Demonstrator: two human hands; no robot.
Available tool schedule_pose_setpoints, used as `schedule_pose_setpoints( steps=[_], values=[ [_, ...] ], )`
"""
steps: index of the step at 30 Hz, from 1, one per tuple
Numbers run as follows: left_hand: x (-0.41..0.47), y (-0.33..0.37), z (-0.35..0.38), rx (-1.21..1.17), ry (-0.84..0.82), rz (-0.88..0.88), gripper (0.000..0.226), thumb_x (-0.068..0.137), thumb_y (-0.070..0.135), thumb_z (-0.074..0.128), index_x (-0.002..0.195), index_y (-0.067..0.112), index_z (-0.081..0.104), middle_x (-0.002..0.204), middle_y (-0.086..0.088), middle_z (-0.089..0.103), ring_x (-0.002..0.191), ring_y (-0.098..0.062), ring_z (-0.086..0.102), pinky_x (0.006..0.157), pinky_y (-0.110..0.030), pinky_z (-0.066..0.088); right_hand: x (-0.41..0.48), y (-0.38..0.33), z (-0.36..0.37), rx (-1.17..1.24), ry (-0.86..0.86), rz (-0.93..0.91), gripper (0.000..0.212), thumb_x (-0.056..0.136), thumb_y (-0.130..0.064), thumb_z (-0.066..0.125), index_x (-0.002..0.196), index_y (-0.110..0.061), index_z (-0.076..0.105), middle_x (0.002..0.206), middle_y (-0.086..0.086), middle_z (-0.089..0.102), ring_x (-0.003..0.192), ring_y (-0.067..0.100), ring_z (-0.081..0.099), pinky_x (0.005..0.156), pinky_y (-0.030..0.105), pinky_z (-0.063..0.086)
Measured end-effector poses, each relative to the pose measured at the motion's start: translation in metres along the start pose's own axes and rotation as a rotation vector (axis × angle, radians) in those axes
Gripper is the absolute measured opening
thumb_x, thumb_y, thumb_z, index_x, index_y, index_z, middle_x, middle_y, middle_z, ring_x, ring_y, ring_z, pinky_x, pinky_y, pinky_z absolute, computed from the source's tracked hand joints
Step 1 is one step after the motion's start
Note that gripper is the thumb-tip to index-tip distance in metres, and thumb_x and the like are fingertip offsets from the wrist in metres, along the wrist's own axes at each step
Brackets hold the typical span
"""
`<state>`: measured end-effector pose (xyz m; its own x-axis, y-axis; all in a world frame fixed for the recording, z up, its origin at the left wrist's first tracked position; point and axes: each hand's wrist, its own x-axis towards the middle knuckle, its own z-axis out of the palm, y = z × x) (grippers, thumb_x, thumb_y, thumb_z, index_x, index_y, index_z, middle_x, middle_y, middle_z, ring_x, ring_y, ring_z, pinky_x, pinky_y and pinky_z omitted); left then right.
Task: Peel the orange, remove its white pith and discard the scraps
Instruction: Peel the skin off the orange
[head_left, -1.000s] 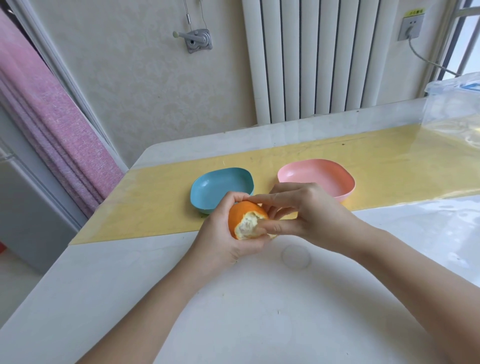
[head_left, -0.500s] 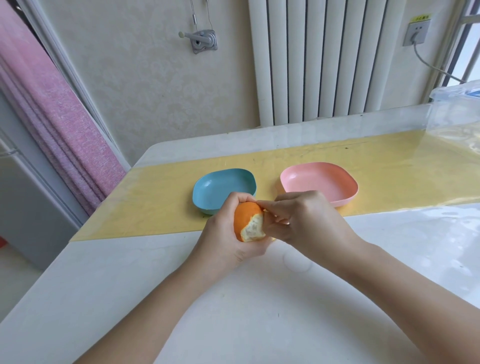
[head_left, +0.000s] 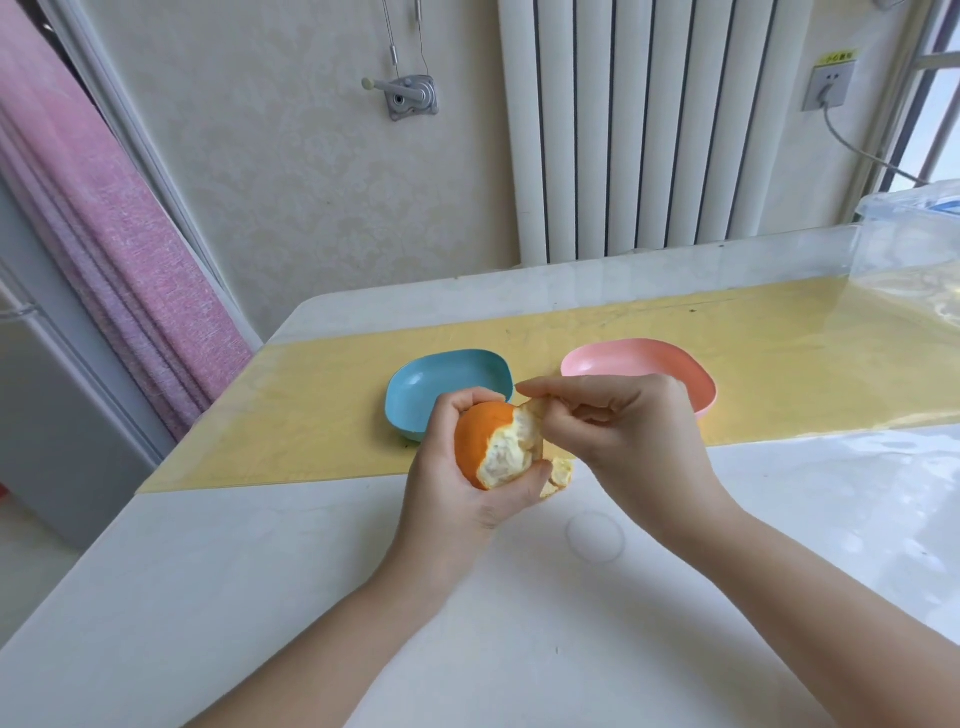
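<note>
Over the white surface (head_left: 208, 571), the left hand (head_left: 449, 488) cups the orange (head_left: 480, 434), fingers curled round its unpeeled side, with the bared pith facing 3 o'clock. The right hand (head_left: 639, 431) pinches a strip of peel (head_left: 535, 410) at the fruit's top edge, and another flap (head_left: 560, 474) hangs at its 4 o'clock. Beyond, on the yellow mat (head_left: 311, 415), a blue dish (head_left: 441, 379) sits at the orange's 11 o'clock and a pink dish (head_left: 623, 358) at 1 o'clock. A radiator (head_left: 649, 130) stands against the wall behind.

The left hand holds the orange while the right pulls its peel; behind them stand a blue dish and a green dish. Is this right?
One mistake: the head view shows a pink dish, not a green one, beside the blue dish. The rest holds.
</note>
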<state>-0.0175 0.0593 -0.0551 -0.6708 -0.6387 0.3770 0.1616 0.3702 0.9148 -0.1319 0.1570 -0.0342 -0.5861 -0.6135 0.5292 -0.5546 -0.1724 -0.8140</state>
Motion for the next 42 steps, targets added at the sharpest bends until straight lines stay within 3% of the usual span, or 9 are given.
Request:
schedule_pose_setpoints(
  steps=[2, 8, 13, 16, 18, 20, 27, 36, 42],
  values=[
    [-0.001, 0.0, 0.005, -0.059, 0.051, 0.003, 0.055, 0.054, 0.026, 0.083, 0.1, 0.03, 0.053, 0.089, 0.014, 0.062, 0.077, -0.008, 0.063, 0.063, -0.024, 0.054, 0.0, -0.004, 0.002, 0.075, 0.023, 0.068, 0.028, 0.084, -0.002, 0.063, 0.085, -0.027, 0.076, 0.066, 0.005, 0.072, 0.066, 0.03, 0.065, 0.064, 0.035, 0.054],
    [0.007, 0.003, 0.0, -0.314, 0.124, -0.005, 0.056, 0.056, 0.029, 0.081, 0.104, 0.023, 0.054, 0.087, -0.005, 0.06, 0.065, -0.016, 0.058, 0.058, -0.023, 0.05, 0.007, -0.005, 0.004, 0.41, -0.01, 0.33, 0.025, 0.094, 0.001, 0.051, 0.096, -0.011, 0.073, 0.077, 0.009, 0.074, 0.071, 0.017, 0.071, 0.07, 0.023, 0.057],
    [0.014, 0.007, -0.005, -0.556, 0.15, -0.236, 0.036, 0.078, 0.047, 0.068, 0.1, 0.019, 0.059, 0.088, -0.007, 0.061, 0.07, -0.025, 0.059, 0.051, -0.025, 0.049, 0.004, 0.006, 0.002, 0.056, -0.195, 0.188, 0.032, 0.094, -0.043, 0.047, 0.097, -0.025, 0.073, 0.088, 0.003, 0.073, 0.083, 0.024, 0.068, 0.08, 0.044, 0.055],
    [0.016, 0.006, -0.007, -0.492, 0.097, -0.294, 0.031, 0.076, 0.043, 0.057, 0.098, 0.021, 0.061, 0.089, -0.005, 0.061, 0.073, -0.019, 0.06, 0.051, -0.023, 0.049, 0.003, 0.011, -0.001, -0.158, -0.293, 0.058, 0.048, 0.08, -0.062, 0.052, 0.11, -0.029, 0.071, 0.111, -0.008, 0.069, 0.103, 0.004, 0.062, 0.09, 0.025, 0.049],
    [0.014, 0.004, -0.008, -0.423, 0.039, -0.275, 0.029, 0.076, 0.034, 0.067, 0.1, 0.021, 0.061, 0.086, -0.001, 0.062, 0.069, -0.012, 0.061, 0.052, -0.022, 0.048, 0.005, 0.011, -0.003, -0.201, -0.305, -0.004, 0.06, 0.073, -0.061, 0.06, 0.123, -0.029, 0.063, 0.117, -0.013, 0.065, 0.105, -0.004, 0.057, 0.089, 0.014, 0.045],
    [0.012, 0.001, -0.008, -0.351, -0.018, -0.253, 0.029, 0.079, 0.031, 0.061, 0.106, 0.018, 0.06, 0.086, 0.001, 0.065, 0.07, -0.01, 0.061, 0.054, -0.023, 0.048, 0.005, 0.012, -0.004, -0.145, -0.33, -0.002, 0.064, 0.071, -0.057, 0.064, 0.127, -0.027, 0.06, 0.107, -0.01, 0.067, 0.097, -0.001, 0.062, 0.086, 0.019, 0.049],
    [0.009, -0.005, -0.009, -0.2, -0.067, -0.183, 0.051, 0.064, 0.045, 0.06, 0.102, 0.012, 0.058, 0.083, -0.001, 0.063, 0.07, -0.013, 0.06, 0.059, -0.024, 0.049, 0.005, 0.014, -0.006, -0.216, -0.408, -0.165, 0.035, 0.082, -0.029, 0.067, 0.116, -0.028, 0.068, 0.082, -0.001, 0.065, 0.077, 0.006, 0.066, 0.072, 0.028, 0.054],
    [0.007, -0.007, -0.007, -0.129, -0.059, -0.076, 0.053, 0.062, 0.049, 0.06, 0.102, 0.015, 0.054, 0.079, 0.019, 0.063, 0.072, 0.002, 0.06, 0.062, -0.012, 0.046, -0.003, 0.007, 0.006, -0.561, -0.308, -0.4, 0.026, 0.079, -0.031, 0.057, 0.093, -0.01, 0.066, 0.062, -0.002, 0.051, 0.044, 0.018, 0.042, 0.04, 0.03, 0.041],
    [0.009, -0.006, -0.011, -0.152, -0.059, -0.103, 0.05, 0.065, 0.047, 0.06, 0.103, 0.016, 0.055, 0.088, 0.004, 0.062, 0.077, -0.011, 0.062, 0.065, -0.025, 0.05, 0.003, 0.01, -0.001, -0.278, -0.37, -0.266, 0.029, 0.086, -0.031, 0.056, 0.111, -0.02, 0.067, 0.081, -0.001, 0.063, 0.068, 0.012, 0.063, 0.065, 0.032, 0.053]
  ],
)
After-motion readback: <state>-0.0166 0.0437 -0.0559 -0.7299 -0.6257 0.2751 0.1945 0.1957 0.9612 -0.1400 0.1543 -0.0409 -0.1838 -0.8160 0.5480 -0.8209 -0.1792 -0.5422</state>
